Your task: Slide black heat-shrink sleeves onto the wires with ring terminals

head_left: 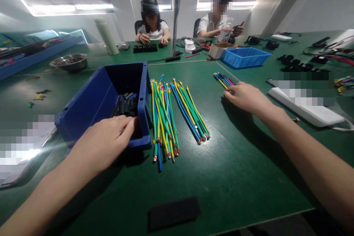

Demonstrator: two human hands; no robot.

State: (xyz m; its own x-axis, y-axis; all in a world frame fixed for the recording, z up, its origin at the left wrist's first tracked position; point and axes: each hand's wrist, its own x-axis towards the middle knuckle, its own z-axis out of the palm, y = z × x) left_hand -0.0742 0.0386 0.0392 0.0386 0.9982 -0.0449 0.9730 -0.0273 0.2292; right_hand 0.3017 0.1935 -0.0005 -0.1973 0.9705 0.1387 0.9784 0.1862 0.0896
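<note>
My left hand reaches over the front rim of a dark blue bin. Its fingertips are hidden inside, near short black tubes. Right of the bin lies a loose bundle of green, yellow and blue wires with copper ends. A second, smaller bundle lies beside it. My right hand rests at the near end of a small group of blue, yellow and dark wires. Its fingers are closed together there; whatever is between them is hidden.
A metal bowl and green bottle stand back left, a light blue tray back right. A white case lies right of my right hand, a black block near the front edge. Two people sit opposite.
</note>
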